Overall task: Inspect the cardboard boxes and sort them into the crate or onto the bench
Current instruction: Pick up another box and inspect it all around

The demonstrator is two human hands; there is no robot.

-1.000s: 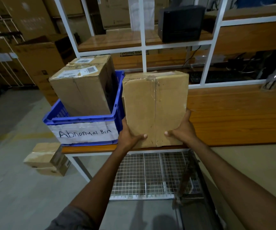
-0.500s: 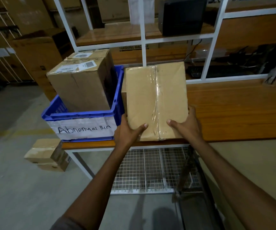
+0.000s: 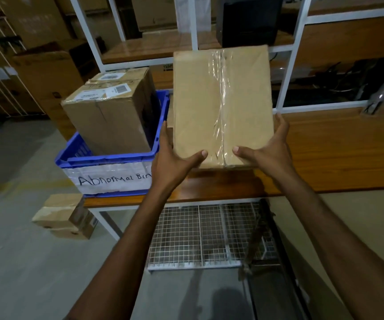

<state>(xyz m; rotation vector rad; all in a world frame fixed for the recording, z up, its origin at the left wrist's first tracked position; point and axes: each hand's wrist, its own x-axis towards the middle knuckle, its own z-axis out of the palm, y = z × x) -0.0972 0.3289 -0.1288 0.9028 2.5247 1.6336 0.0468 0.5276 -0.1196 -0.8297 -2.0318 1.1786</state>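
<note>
Left hand point(image 3: 172, 158) and right hand point(image 3: 269, 151) are gripping the taped cardboard box point(image 3: 221, 105) low down, thumbs pressing its near face and fingers wrapping its sides. The box is standing tilted over the bench point(image 3: 336, 153), just right of the crate point(image 3: 108, 161). Judgement: slow turning with both grips firm is looking best for checking the seam and corners.

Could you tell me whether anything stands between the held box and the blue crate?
Nothing lies between the box and the crate, but two other boxes already fill most of it, rising above its rim.

matt cardboard box point(image 3: 198, 107), glossy tape point(image 3: 221, 107)
</note>
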